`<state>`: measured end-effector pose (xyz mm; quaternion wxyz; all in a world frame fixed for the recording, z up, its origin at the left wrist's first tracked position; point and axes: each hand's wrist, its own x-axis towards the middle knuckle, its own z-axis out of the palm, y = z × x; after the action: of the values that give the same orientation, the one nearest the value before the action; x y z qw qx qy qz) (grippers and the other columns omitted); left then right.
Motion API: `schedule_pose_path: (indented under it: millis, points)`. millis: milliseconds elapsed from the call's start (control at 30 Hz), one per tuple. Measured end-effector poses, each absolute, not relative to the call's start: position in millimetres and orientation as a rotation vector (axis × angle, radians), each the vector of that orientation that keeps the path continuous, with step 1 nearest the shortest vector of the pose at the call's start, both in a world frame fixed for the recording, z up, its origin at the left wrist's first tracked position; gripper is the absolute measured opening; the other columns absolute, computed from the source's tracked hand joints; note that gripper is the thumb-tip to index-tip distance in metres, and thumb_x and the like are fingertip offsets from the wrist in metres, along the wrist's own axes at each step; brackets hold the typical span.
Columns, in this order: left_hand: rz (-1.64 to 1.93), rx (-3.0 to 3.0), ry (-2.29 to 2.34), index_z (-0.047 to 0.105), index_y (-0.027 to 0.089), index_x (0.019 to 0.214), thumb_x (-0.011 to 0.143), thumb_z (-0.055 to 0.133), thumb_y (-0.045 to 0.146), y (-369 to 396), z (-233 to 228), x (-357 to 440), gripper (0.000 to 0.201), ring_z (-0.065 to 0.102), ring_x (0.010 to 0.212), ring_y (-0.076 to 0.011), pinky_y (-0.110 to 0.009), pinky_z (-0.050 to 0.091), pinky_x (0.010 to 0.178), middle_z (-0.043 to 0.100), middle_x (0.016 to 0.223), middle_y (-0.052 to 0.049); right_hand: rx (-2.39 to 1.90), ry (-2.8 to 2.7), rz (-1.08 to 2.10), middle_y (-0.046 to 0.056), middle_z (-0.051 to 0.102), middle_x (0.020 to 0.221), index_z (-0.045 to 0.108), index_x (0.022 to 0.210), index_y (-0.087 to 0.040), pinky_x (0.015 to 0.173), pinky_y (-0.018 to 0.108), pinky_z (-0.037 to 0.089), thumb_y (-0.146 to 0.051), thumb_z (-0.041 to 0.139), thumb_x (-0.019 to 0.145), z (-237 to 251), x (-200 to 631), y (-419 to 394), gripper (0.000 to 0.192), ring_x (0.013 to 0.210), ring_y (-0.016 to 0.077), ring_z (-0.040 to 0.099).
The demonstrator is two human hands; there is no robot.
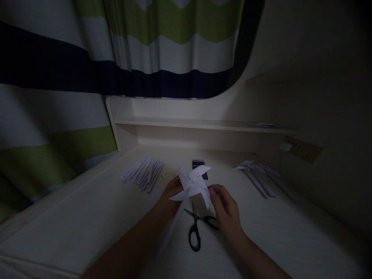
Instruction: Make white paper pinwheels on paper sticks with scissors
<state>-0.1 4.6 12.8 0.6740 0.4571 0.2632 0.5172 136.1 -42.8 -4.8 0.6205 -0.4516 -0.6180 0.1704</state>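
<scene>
**Bare forearms (124, 242) closest, a nearly whole paper pinwheel (192, 184) held up between them**

The pinwheel is in mid-view above the desk (93, 228), its blades already folded in toward the middle. A pale stick (172, 229) runs down from it, blurred; whether the two are firmly joined I cannot tell. The left hand (171, 190) is curled closed behind the head and seems to support it, though the paper hides its fingertips. The right hand (226, 208) has thumb and forefinger nearly together on a blade's edge, the other fingers bent.

Just below lie scissors (196, 218), blades apart, and beyond the head a phone (198, 163), partly covered. Far right, a few pinwheels on sticks (247, 166) look finished. Far left, a spread of bare sticks (145, 172) has no heads, so much appears left to make up. Small pale bits (163, 176) sit beside them, too small to identify.
</scene>
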Motion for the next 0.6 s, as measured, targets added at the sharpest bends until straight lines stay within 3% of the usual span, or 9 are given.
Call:
schedule_pose_path:
  millis: [133, 333, 600]
  points:
    - [1.166, 0.942, 0.444, 0.061, 0.015, 0.068, 0.061, 0.063, 0.021, 3, 10, 3, 0.009, 0.051, 0.05, -0.0096, -0.02, 0.038, 0.051, 0.057, 0.054, 0.002, -0.952, -1.434, 0.614, 0.002, 0.054, 0.069, 0.05, 0.073, -0.019, 0.059, 0.025, 0.041, -0.035, 0.031, 0.085, -5, 131, -42, 0.028, 0.068, 0.0149, 0.052]
    - [1.089, 0.989, 0.412, 0.059, 0.013, 0.075, 0.066, 0.06, 0.023, 4, 2, 7, 0.014, 0.054, 0.053, -0.013, -0.025, 0.041, 0.053, 0.061, 0.065, -0.004, -0.986, -1.326, 0.667, -0.002, 0.05, 0.057, 0.048, 0.077, -0.018, 0.054, 0.025, 0.039, -0.033, 0.047, 0.078, -10, 129, -38, 0.016, 0.055, 0.0123, 0.048]
    - [1.041, 1.063, 0.449, 0.061, 0.012, 0.081, 0.06, 0.063, 0.017, 3, 2, 7, 0.022, 0.057, 0.055, -0.0138, -0.024, 0.041, 0.055, 0.064, 0.068, -0.004, -1.009, -1.233, 0.663, -0.003, 0.05, 0.058, 0.049, 0.077, -0.017, 0.051, 0.022, 0.039, -0.028, 0.05, 0.074, -10, 129, -36, 0.011, 0.053, 0.0105, 0.047]
